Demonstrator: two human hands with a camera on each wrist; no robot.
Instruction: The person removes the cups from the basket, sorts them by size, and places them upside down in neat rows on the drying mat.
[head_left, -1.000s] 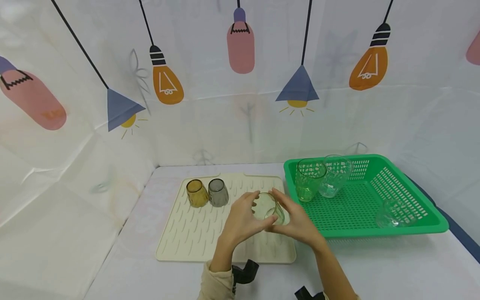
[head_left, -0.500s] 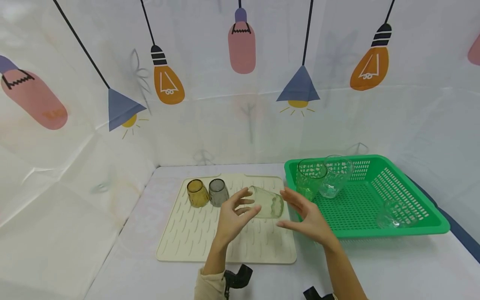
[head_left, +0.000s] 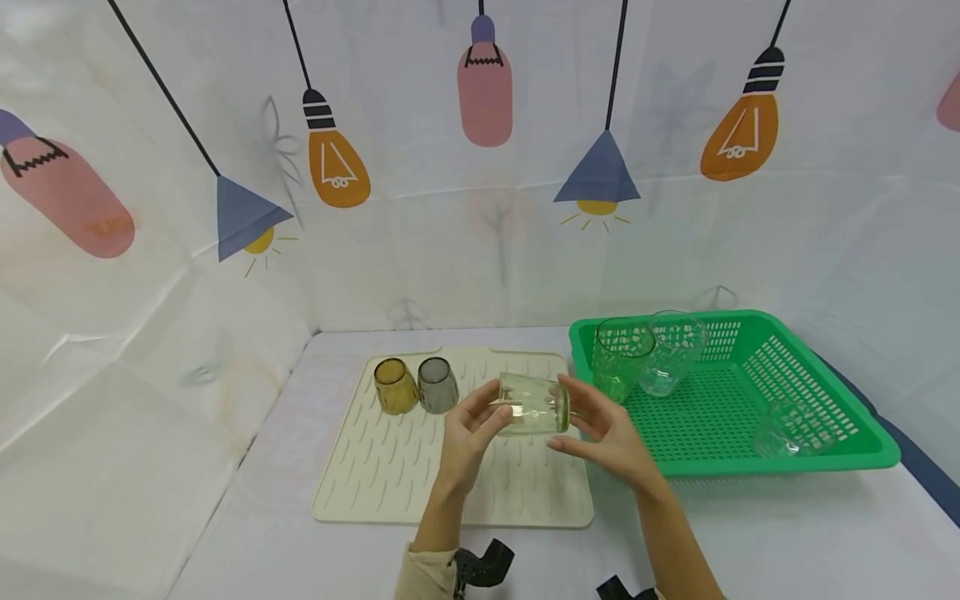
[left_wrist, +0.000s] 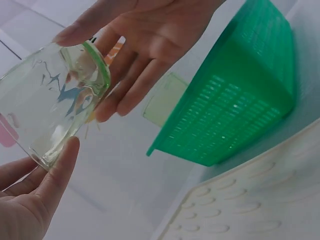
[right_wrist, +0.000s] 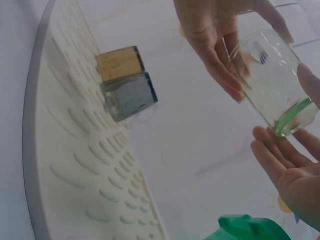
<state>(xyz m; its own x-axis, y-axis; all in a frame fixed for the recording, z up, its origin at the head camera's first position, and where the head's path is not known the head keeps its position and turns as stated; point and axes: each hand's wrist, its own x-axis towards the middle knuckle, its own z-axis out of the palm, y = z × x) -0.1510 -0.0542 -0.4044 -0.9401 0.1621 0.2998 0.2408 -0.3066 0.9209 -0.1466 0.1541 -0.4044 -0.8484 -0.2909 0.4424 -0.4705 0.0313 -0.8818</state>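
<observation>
A pale green drinking glass (head_left: 528, 403) is held sideways in the air over the cream drying mat (head_left: 397, 475). My left hand (head_left: 467, 437) grips its left end, thumb in front and fingers behind. At the thick green-edged base on the other end, my right hand (head_left: 611, 433) has its thumb below and fingertips at the far side. In the left wrist view, the right thumb and fingers flank the base of the glass (left_wrist: 50, 100). An amber glass (head_left: 395, 387) and a grey glass (head_left: 437, 386) stand side by side at the mat's back left.
To the right, a green plastic basket (head_left: 750, 462) overlaps the mat's right edge in this view. Inside it stand a tall green glass (head_left: 621, 362) and a clear glass (head_left: 671, 358), while another clear glass (head_left: 783, 429) lies near the front. A patterned sheet (head_left: 420, 267) hangs behind.
The glass has turned from facing me at a tilt to lying sideways, base to the right. Both hands have spread to its two ends, and the left thumb has closed onto it.
</observation>
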